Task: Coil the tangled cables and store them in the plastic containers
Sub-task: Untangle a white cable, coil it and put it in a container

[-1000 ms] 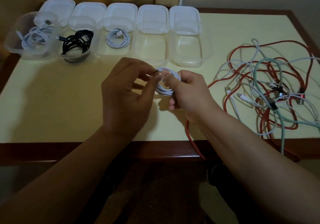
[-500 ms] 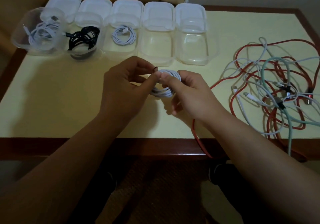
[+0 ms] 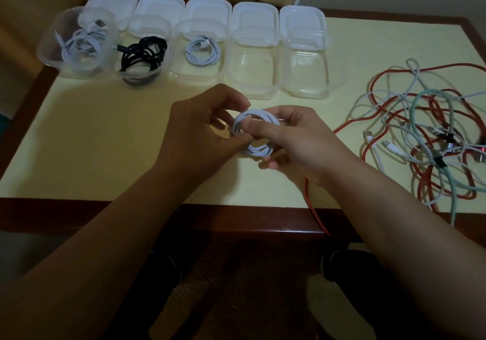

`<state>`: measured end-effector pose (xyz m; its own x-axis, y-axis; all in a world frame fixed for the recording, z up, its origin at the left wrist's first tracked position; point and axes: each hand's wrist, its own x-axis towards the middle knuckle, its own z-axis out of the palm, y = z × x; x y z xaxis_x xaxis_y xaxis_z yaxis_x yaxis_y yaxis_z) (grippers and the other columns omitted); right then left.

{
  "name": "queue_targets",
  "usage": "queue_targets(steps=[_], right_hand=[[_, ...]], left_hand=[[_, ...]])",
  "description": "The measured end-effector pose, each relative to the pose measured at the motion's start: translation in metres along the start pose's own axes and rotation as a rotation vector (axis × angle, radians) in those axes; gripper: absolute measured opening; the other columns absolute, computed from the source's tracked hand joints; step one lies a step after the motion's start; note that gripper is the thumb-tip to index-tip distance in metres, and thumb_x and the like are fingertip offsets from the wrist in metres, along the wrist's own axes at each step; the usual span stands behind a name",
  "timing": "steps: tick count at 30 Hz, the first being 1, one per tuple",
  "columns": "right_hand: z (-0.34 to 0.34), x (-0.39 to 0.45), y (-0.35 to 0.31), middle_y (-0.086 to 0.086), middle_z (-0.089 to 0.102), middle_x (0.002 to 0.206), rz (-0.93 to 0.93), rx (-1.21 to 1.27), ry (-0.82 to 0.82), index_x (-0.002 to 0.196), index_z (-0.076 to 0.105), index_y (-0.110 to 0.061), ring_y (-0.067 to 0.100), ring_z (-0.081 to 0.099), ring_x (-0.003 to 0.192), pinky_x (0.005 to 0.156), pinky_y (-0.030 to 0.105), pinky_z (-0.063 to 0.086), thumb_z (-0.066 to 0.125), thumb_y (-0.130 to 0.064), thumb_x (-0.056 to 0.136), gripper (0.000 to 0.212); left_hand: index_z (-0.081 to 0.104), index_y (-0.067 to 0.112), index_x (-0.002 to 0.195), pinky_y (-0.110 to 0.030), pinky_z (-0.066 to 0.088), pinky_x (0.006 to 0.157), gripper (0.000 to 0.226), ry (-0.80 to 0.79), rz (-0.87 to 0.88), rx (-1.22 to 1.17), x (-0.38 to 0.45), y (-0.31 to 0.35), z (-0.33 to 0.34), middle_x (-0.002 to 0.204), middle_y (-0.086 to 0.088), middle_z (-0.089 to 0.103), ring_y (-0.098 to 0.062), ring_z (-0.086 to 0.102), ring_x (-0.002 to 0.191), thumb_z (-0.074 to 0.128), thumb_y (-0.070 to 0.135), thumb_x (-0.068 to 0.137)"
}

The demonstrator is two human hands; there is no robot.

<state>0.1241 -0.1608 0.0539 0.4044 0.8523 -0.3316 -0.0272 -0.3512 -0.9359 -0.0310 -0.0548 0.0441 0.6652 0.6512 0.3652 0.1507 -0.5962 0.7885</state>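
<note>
Yellow tabletop (image 3: 105, 134): both hands (left (image 3: 200, 134), right (image 3: 302, 139)) pinch a white coil (image 3: 256, 134), tangled cables (image 3: 431, 134) beside.

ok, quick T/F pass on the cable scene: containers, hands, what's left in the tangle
1. Both hands hold a white coil. True: the left hand and right hand grip the white coiled cable above the table.
2. All five containers hold cables. False: three do; the fourth container and fifth container are empty.
3. The black cable lies in the second container from the left. True.
4. The tangle is all white. False: the tangled pile on the right includes red, white and pale green cables.
5. A red cable hangs over the table's near edge. True.
</note>
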Motion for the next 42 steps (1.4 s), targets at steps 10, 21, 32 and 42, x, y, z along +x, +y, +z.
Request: queue_targets(steps=[10, 21, 32, 42], right_hand=[[0.002, 0.046, -0.047, 0.017, 0.077, 0.085, -0.254, -0.29, 0.068, 0.099, 0.078, -0.01, 0.019, 0.069, 0.059, 0.052, 0.03, 0.057, 0.078, -0.023, 0.094, 0.014], [0.036, 0.156, -0.1, -0.007, 0.07, 0.083, -0.46, -0.748, 0.16, 0.107, 0.073, -0.021, 0.0, 0.06, 0.055, 0.047, 0.011, 0.042, 0.073, -0.025, 0.089, 0.018], [0.064, 0.181, -0.117, -0.002, 0.073, 0.109, -0.364, -1.213, -0.136, 0.116, 0.075, -0.022, 0.018, 0.066, 0.1, 0.078, 0.027, 0.048, 0.074, -0.031, 0.087, 0.031], [0.07, 0.177, -0.122, -0.006, 0.069, 0.121, -0.335, -1.361, -0.229, 0.131, 0.07, -0.028, 0.019, 0.064, 0.11, 0.083, 0.028, 0.047, 0.075, -0.03, 0.086, 0.045]], left_hand=[[0.067, 0.022, 0.107, -0.028, 0.057, 0.069, 0.03, 0.13, -0.195, -0.147, 0.01, -0.021, -0.024, 0.103, 0.008, 0.072, -0.011, 0.069, 0.084, 0.083, 0.036, 0.085], [0.057, 0.035, 0.12, -0.035, 0.031, 0.099, 0.05, -0.121, -0.348, 0.425, 0.001, -0.052, -0.023, 0.115, 0.016, 0.054, -0.009, 0.038, 0.109, 0.075, 0.056, 0.078], [0.057, 0.03, 0.124, -0.035, 0.032, 0.097, 0.051, -0.133, -0.336, 0.384, -0.001, -0.047, -0.029, 0.12, 0.011, 0.055, -0.015, 0.043, 0.114, 0.076, 0.05, 0.082], [0.059, 0.026, 0.123, -0.035, 0.032, 0.096, 0.048, -0.128, -0.305, 0.394, -0.002, -0.048, -0.029, 0.123, 0.007, 0.058, -0.019, 0.047, 0.116, 0.076, 0.049, 0.083]])
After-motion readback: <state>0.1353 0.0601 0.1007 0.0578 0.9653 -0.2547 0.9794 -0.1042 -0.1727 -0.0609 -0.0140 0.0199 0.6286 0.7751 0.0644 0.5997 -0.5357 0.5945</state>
